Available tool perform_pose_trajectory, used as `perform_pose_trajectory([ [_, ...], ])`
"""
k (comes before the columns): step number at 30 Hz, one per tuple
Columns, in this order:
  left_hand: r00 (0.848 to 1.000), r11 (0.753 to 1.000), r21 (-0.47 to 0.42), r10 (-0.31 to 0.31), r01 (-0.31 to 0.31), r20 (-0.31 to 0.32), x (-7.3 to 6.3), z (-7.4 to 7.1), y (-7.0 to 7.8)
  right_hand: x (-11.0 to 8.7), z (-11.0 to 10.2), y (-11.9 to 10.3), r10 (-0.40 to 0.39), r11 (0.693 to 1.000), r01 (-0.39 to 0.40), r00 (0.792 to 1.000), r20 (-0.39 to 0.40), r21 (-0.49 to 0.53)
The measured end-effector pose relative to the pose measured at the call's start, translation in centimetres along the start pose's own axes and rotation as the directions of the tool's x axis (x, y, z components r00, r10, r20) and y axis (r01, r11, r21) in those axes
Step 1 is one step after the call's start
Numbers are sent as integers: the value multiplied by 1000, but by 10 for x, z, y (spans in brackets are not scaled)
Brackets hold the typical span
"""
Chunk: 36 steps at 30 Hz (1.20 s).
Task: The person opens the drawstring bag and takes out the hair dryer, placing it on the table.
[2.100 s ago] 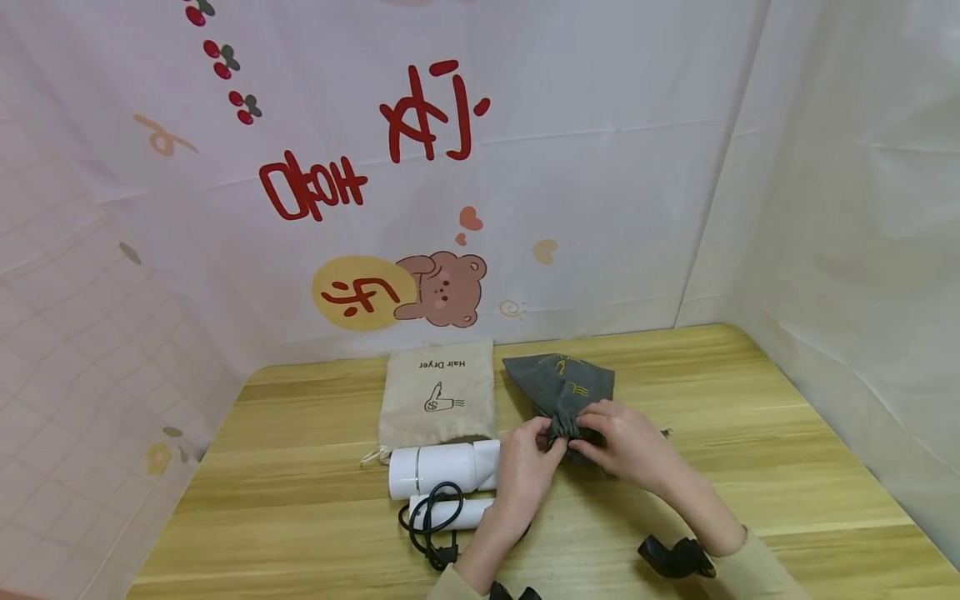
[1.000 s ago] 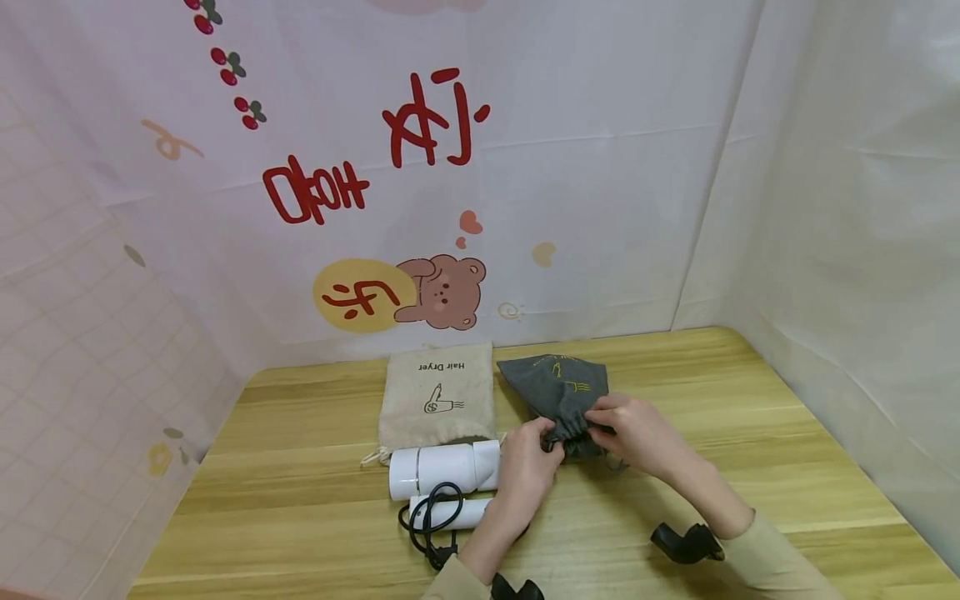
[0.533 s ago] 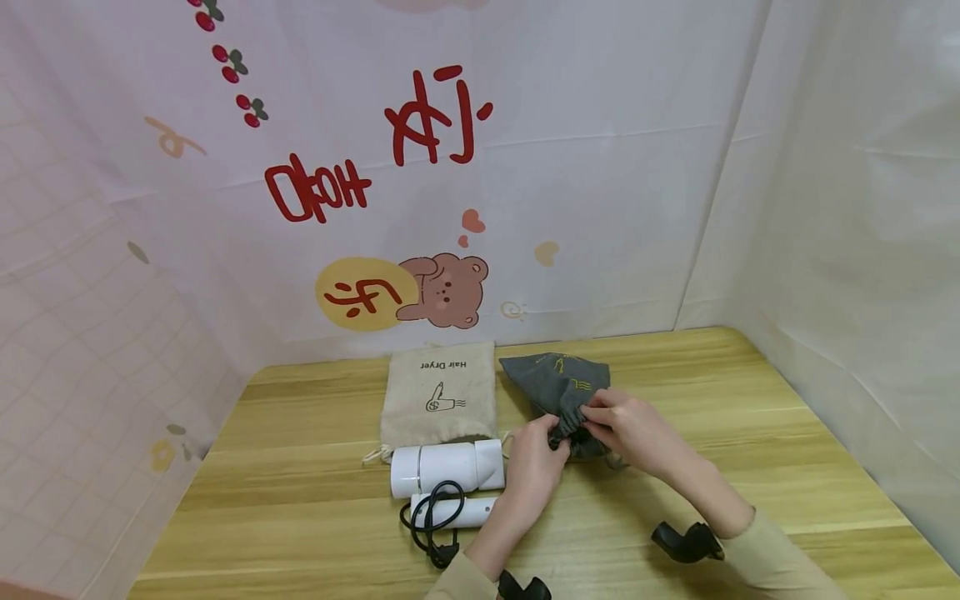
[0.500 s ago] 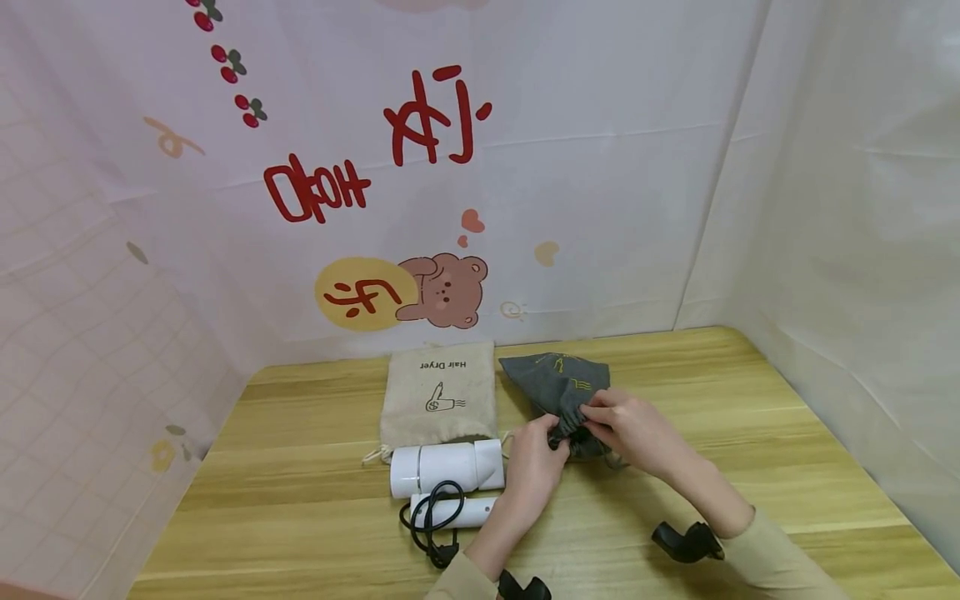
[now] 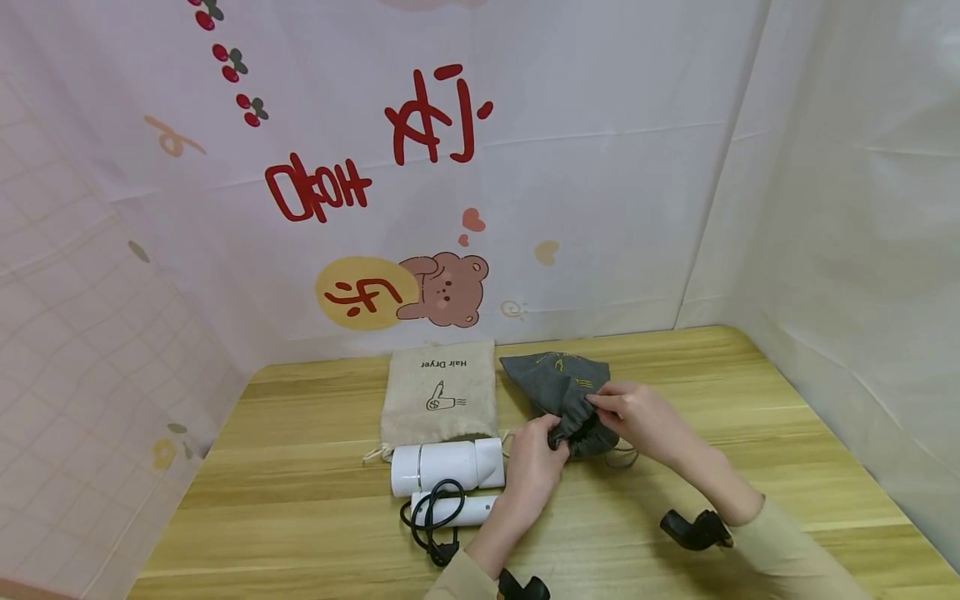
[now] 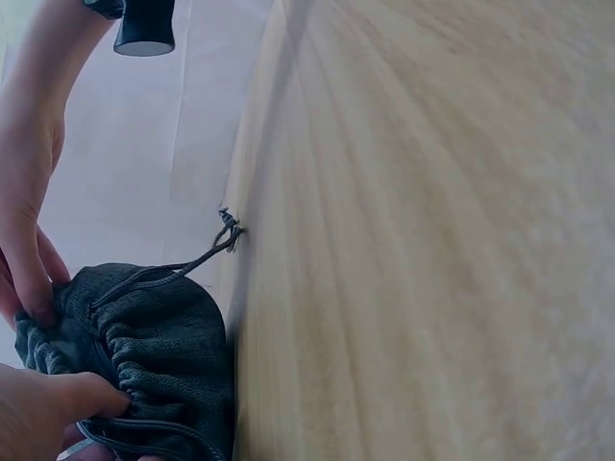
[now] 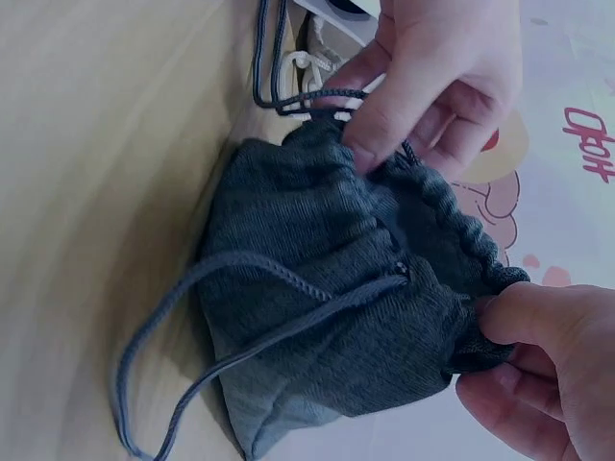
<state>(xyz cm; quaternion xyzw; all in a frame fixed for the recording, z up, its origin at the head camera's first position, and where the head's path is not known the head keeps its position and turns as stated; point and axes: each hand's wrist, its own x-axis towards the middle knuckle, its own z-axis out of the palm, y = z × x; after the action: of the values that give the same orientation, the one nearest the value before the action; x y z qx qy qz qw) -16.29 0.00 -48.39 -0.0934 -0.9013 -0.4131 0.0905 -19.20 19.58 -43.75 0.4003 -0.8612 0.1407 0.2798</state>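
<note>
A dark grey drawstring bag (image 5: 551, 387) with yellow print lies on the table, its gathered mouth toward me. My left hand (image 5: 534, 467) pinches the left side of that mouth between thumb and fingers. On the opposite side, my right hand (image 5: 641, 421) pinches the rim. The right wrist view shows the bag's mouth (image 7: 432, 230) parted between the two hands, with looped cords (image 7: 231, 355) hanging from its sides. What the bag holds, if anything, is hidden. Close by my left hand lies a white folded hair dryer (image 5: 450, 467) with a black cord (image 5: 429, 525).
Behind the hair dryer, a beige "Hair Dryer" drawstring bag (image 5: 438, 400) lies flat beside the grey one. The wooden table (image 5: 300, 467) meets a printed cloth backdrop (image 5: 600, 208) at its far edge. A black wrist device (image 5: 697, 530) is on my right forearm.
From close together at the bag's neck, my hands have drawn apart, the right one shifting rightward and slightly away from me. The gathered mouth has spread wider. The hair dryer and beige bag stay put.
</note>
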Motion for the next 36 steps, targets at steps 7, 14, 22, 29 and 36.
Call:
perform_pose_trajectory([
  [7, 1000, 1000, 27, 10, -10, 14, 0, 1, -1, 3, -8, 4, 8, 999, -8, 1000, 16, -40],
  [14, 1000, 1000, 27, 5, -6, 7, 0, 2, -2, 5, -13, 3, 36, 999, -34, 997, 66, -36],
  [22, 999, 999, 46, 15, -16, 36, -1, 4, 2, 8, -15, 4, 31, 998, -25, 995, 95, -59],
  [29, 999, 997, 66, 29, -31, 27, -1, 5, 2, 6, -17, 11, 17, 996, -9, 995, 98, -86],
  [36, 997, 998, 62, 25, -29, 69, 0, 5, 0, 4, -19, 18, 9, 996, 0, 995, 98, -94],
])
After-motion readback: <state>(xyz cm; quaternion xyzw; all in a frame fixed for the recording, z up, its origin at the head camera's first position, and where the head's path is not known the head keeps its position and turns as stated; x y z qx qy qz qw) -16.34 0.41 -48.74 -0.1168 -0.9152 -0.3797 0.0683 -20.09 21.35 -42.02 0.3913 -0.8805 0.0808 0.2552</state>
